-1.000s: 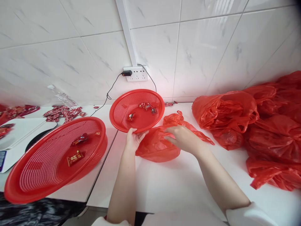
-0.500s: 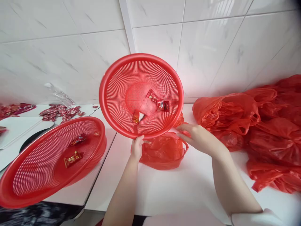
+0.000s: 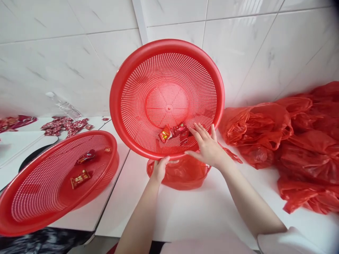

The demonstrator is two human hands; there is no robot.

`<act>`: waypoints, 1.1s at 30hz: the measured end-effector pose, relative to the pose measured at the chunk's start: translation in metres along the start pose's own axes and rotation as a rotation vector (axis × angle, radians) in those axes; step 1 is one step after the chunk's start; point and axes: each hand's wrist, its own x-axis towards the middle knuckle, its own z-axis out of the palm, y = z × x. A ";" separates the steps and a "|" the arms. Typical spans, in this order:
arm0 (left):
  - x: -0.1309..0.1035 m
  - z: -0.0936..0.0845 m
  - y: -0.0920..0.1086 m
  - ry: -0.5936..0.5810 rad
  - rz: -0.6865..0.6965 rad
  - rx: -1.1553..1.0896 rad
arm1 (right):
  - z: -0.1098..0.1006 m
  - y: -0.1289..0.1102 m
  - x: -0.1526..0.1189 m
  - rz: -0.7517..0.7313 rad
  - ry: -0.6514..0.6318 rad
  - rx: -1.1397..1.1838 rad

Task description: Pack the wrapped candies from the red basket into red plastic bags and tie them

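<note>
A red perforated plastic basket (image 3: 116, 102) is tilted toward me over the table. My left hand (image 3: 159, 171) grips its lower rim, thumb on top and fingers partly hidden beneath. Several small wrapped snacks (image 3: 165, 134) have gathered in the lower side of the basket. Over that side reaches my right hand (image 3: 208, 146), fingers spread beside the snacks and thumb near the rim. Directly under the rim lies a red plastic bag (image 3: 188, 176) with its mouth beneath the basket; whether my left fingers also hold it, I cannot tell.
At left stands a second red basket (image 3: 112, 141) with a few wrapped snacks inside. Behind it are a pile of red packets (image 3: 59, 124), a clear bottle (image 3: 65, 106) and a white tray (image 3: 18, 144). Filled red bags (image 3: 304, 151) crowd the right, and a tiled wall rises behind.
The basket has come closer and tipped further toward me, and its snacks have slid to the lower rim. My right hand has moved from beside the bag to the basket's inside, fingers spreading.
</note>
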 end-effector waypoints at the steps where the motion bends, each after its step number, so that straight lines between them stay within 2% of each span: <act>1: -0.002 0.000 -0.001 -0.019 -0.027 0.002 | 0.006 -0.001 0.001 0.012 -0.002 -0.029; 7: -0.008 0.007 -0.008 -0.097 -0.113 -0.026 | 0.020 -0.007 0.003 0.050 -0.151 -0.041; 12: -0.008 0.011 -0.010 -0.064 -0.151 -0.040 | 0.025 -0.004 0.007 0.093 -0.143 0.110; 16: -0.010 0.012 -0.012 -0.081 -0.167 -0.017 | 0.028 0.000 0.010 0.319 0.000 0.434; 19: -0.008 0.010 -0.014 -0.074 -0.147 -0.021 | 0.025 0.002 0.011 0.492 0.093 0.786; 21: -0.005 0.008 -0.013 -0.044 -0.119 -0.029 | 0.021 0.002 0.012 0.597 0.075 1.086; 24: 0.001 0.004 -0.007 0.030 -0.060 -0.029 | 0.014 0.000 0.013 0.699 -0.039 1.456; 26: 0.005 0.002 0.000 0.070 -0.009 -0.038 | 0.013 -0.001 0.013 0.684 -0.083 1.567; 28: 0.009 -0.001 0.006 0.103 0.038 -0.065 | 0.013 -0.003 0.012 0.628 -0.072 1.598; 30: 0.011 -0.004 0.010 0.139 0.072 -0.088 | 0.014 -0.005 0.011 0.570 -0.063 1.576; 33: 0.014 -0.009 0.014 0.171 0.098 -0.083 | 0.015 -0.009 0.009 0.497 -0.123 1.509</act>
